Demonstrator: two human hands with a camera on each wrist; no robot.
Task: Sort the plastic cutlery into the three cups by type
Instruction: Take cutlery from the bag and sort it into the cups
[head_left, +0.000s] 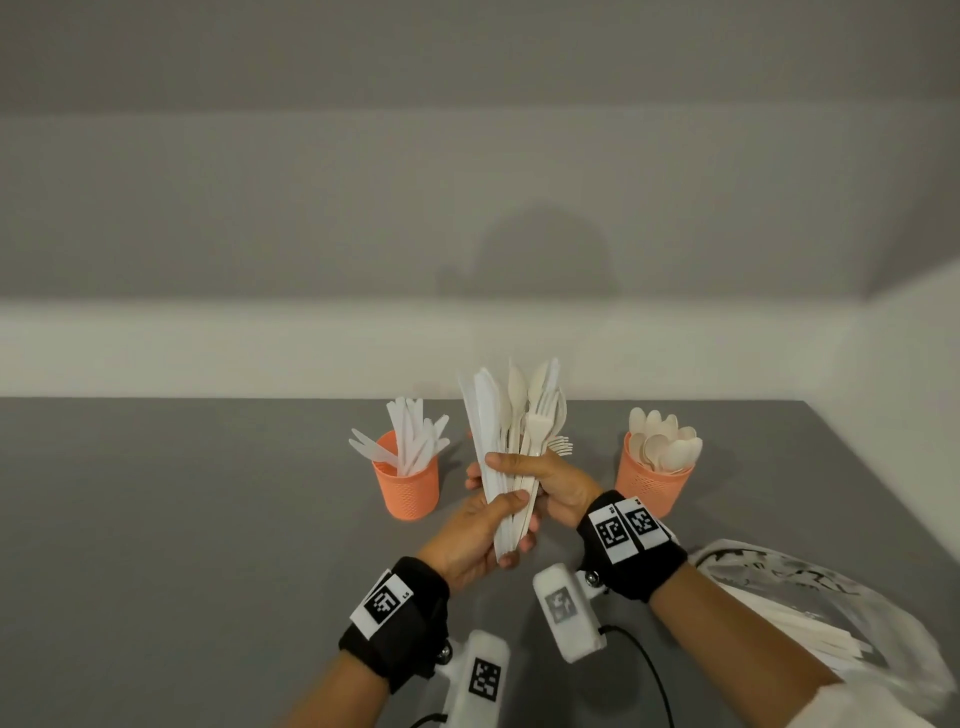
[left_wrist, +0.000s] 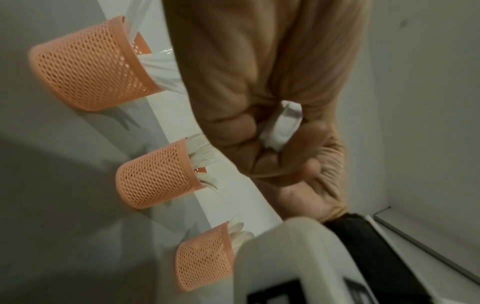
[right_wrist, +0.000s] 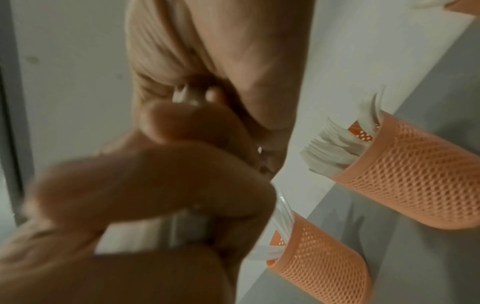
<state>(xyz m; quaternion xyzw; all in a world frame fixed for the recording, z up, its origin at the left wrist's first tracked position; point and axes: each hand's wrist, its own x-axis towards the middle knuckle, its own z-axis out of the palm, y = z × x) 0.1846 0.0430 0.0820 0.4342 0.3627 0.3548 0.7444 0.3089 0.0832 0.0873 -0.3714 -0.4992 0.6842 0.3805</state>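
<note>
Left hand and right hand raised together, each grip closed.

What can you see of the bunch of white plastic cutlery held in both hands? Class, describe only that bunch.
The bunch of white plastic cutlery is a fanned, upright mix of knives, spoons and forks, pale white to cream, heads up. It is held above the grey table, between the orange mesh cups. The left hand grips the handles from below; the right hand pinches them higher up. The handle ends poke out below the left hand's fingers.
</note>
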